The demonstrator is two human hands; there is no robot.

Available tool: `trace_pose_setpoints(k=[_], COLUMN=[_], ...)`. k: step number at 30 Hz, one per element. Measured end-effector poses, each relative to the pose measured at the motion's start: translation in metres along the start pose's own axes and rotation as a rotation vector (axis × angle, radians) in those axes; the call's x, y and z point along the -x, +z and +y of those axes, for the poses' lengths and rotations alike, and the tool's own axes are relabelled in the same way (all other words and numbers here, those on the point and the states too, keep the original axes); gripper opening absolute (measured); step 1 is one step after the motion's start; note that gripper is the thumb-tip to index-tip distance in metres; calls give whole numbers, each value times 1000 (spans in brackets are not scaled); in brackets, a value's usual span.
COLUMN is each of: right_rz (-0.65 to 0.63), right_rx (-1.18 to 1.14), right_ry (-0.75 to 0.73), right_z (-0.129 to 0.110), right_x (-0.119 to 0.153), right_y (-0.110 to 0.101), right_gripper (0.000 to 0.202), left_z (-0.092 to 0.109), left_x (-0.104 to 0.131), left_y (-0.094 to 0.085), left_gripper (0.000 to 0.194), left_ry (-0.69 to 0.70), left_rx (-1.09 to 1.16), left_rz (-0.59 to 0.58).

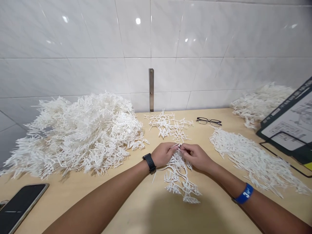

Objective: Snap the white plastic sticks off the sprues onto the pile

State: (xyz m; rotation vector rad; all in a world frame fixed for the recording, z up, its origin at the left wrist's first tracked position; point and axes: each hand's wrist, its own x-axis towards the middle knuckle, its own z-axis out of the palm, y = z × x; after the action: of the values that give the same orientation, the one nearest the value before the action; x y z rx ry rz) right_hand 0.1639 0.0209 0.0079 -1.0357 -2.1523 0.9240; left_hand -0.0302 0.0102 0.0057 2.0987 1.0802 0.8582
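Observation:
Both hands meet over the middle of the table, pinching a white branching plastic sprig (181, 177) that looks like an artificial twig. My left hand (165, 153) closes on its upper end, thumb and finger together. From the other side my right hand (196, 156) pinches the same spot, fingertips almost touching the left ones. The sprig's forked lower part hangs down toward me over the table. Just beyond the hands lies a loose cluster of similar white sprigs (168, 125). What exactly sits between the fingertips is too small to make out.
A big heap of white sprigs (80, 133) fills the left; a flatter pile (253, 159) and another heap (263, 99) lie right. Eyeglasses (209, 122) rest near the wall. A phone (21, 208) lies front left. A dark-edged printed board (290, 123) leans at right.

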Motion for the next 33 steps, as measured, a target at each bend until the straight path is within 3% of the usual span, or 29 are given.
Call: trace_pose_setpoints(k=[9, 13, 20, 25, 33], right_rz=[-27, -15, 7, 64, -14], right_rx=[-57, -80, -66, -30, -33], right_ry=[-15, -6, 36, -23, -44], right_z=[4, 4, 8, 9, 7], right_x=[-1, -1, -3, -4, -3], right_y=[4, 4, 11, 13, 10], right_gripper=[19, 29, 32, 34, 30], left_z=[-1, -2, -1, 0, 4], left_x=[1, -1, -1, -1, 1], left_y=[1, 0, 2, 1, 2], left_gripper=[33, 32, 25, 27, 26], left_ry=[-21, -26, -17, -24, 7], left_rx=[24, -38, -48, -30, -118], left_rz=[226, 278, 249, 202, 103])
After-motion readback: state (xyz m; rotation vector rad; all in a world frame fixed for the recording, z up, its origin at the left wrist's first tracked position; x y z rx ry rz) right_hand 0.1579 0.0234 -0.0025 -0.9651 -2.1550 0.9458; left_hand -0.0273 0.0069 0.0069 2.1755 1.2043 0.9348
